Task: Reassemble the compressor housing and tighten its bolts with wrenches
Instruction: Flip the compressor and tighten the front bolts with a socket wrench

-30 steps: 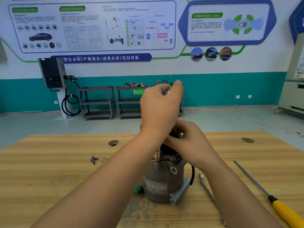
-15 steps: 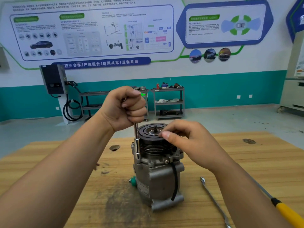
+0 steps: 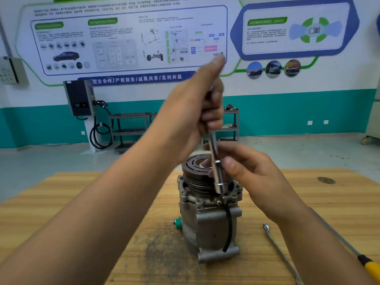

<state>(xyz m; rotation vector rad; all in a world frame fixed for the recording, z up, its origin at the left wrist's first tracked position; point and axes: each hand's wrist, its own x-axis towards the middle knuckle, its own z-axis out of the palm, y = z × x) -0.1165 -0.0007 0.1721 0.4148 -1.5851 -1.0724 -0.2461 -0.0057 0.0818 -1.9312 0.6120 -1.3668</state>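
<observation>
On the wooden table (image 3: 61, 212), a socket wrench (image 3: 216, 171) is held on the compressor (image 3: 207, 219)

Near the middle of the table the compressor is stood on its end. A round grooved pulley (image 3: 195, 167) is seen on its top. Small bolts (image 3: 199, 201) are seen on the rim just under the pulley. A black hose (image 3: 228, 227) is run down the near side. A green plug (image 3: 177, 223) is stuck out low on the left side.

The socket wrench is held almost upright, with its top tipped a little to the left. Its low end is set on a bolt at the near rim, right above the black hose. Its top end is gripped by the left hand (image 3: 193, 112), high above the pulley, with the fingers wrapped round it. That hand is blurred.

The right hand (image 3: 257, 173) is laid over the right side of the pulley. Its fingers are bent toward the middle of the pulley, and its thumb is placed just beside the wrench's shaft. Whether the shaft is pinched cannot be told. The two hands are apart, one above the other.

To the right of the compressor a thin flat wrench (image 3: 277, 249) is laid on the table. Further right a screwdriver (image 3: 370, 268) with a yellow handle is laid.

Far behind, a dark charger box (image 3: 79, 97) is hung on the wall, and metal shelf carts (image 3: 129, 128) are stood on the floor.
</observation>
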